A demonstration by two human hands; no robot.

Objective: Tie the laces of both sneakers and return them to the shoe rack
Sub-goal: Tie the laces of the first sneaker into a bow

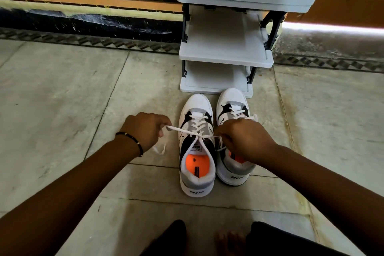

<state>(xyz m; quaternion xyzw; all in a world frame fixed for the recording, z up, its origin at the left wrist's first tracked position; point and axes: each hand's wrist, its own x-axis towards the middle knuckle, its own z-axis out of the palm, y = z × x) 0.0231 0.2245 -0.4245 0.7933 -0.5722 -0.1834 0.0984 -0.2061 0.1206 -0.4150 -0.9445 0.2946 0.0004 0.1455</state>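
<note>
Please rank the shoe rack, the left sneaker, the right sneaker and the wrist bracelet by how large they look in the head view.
1. shoe rack
2. left sneaker and right sneaker: alike, a pair; the right hand covers part of one
3. bracelet

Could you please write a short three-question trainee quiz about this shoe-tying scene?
1. True or false: both sneakers already sit on the shoe rack.
2. Which sneaker's lace is pulled taut between the left hand and right hand? A) left sneaker B) right sneaker
3. What colour are the insoles?

Key: 1. False, both stand on the floor before it. 2. A. 3. Orange.
</note>
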